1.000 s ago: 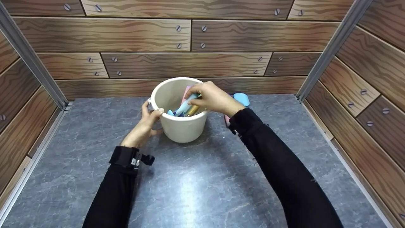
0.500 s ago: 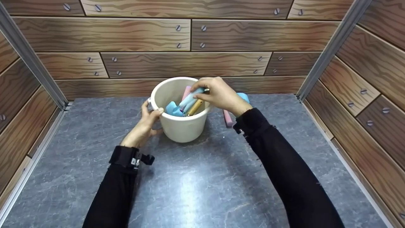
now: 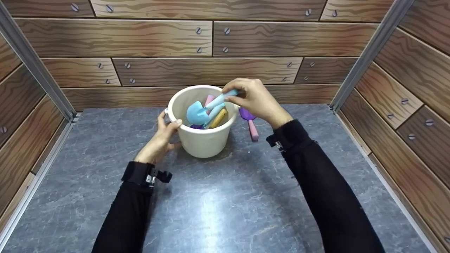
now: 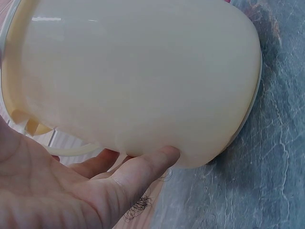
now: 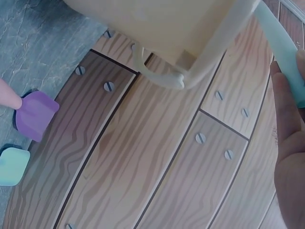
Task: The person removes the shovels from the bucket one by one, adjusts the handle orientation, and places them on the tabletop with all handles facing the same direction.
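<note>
One blue shovel [image 3: 215,102], pinched by the right hand [image 3: 254,95], has risen, its blade [image 3: 197,113] now seemingly freed (left hand [image 3: 161,137] gripping the bucket [image 3: 204,144]).

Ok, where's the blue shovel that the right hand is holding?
In the head view, the blue shovel is near the centre, tilted at the mouth of the white bucket, blade left of the yellow handle.

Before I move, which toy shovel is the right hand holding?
The light blue toy shovel tilted at the mouth of the cream bucket: the right hand pinches it alone. The purple-bladed toy shovel and light blue blade beside it lie on the table.
</note>
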Available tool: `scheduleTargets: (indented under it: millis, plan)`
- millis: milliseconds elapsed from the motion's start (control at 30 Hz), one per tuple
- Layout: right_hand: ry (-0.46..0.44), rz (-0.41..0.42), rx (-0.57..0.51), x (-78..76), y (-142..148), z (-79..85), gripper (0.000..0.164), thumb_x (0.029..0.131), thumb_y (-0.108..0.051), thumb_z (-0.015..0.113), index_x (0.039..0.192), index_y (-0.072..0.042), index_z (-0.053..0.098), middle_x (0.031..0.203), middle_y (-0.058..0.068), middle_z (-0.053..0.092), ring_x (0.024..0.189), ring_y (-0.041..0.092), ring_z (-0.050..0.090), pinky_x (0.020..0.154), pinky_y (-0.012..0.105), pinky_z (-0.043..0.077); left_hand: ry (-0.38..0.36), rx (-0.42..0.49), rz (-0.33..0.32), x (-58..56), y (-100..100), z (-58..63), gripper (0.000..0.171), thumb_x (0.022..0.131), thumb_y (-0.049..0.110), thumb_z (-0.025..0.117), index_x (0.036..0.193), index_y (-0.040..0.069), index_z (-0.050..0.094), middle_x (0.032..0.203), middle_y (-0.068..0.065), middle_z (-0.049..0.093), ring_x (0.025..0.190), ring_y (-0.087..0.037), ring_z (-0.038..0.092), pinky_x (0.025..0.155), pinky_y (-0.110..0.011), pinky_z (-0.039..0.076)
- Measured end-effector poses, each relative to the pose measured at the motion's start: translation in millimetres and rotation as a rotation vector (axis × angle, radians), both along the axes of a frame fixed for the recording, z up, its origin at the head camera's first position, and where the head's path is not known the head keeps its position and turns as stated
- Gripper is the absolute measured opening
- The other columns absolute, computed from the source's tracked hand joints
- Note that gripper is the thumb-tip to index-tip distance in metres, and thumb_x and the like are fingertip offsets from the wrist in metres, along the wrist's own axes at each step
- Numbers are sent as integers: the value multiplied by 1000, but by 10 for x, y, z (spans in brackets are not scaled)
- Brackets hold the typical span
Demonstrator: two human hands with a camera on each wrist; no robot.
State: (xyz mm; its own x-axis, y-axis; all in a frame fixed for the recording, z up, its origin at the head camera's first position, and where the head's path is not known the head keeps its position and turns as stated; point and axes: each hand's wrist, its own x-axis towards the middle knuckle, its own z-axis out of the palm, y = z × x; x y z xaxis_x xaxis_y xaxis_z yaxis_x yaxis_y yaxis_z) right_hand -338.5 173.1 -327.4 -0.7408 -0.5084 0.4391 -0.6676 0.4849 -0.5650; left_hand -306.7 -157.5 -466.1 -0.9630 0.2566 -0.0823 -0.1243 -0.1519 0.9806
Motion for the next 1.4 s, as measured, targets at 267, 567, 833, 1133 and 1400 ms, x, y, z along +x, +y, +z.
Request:
scheduleTargets:
  millis: [267,567,833,1133,1400]
  plan:
    - [42,-47,-72,45,143,62,23,104,-8,88,125,2,87,131,16,86,119,25,81,104,19,67,2,6,1,2,1,3,104,111,38,61,184,29,-13,194,-31,12,184,-46,14,141,-85,24]
    - [78,-114,-101,92,297,127,24,104,0,86,128,2,86,132,19,85,121,26,80,107,14,64,10,-5,-9,5,5,2,106,111,41,62,184,31,-15,194,-30,9,184,-46,14,141,-85,26]
    - [133,-163,-136,122,415,183,24,102,-2,88,126,1,87,132,17,86,120,25,81,103,12,64,11,-7,-11,5,-4,-1,106,112,40,61,184,30,-16,194,-29,8,184,-46,14,141,-85,25]
    - [192,-248,-161,118,566,208,23,102,-4,88,125,0,88,131,16,87,121,22,80,104,11,62,19,-6,-7,2,3,-10,107,110,41,62,184,29,-15,193,-29,11,184,-46,16,139,-86,26]
    - [231,-291,-173,101,713,200,23,102,-2,88,124,3,87,128,18,87,114,-1,73,99,9,61,23,-5,-9,10,3,-8,107,110,41,62,183,29,-13,192,-31,15,183,-47,20,139,-86,27]
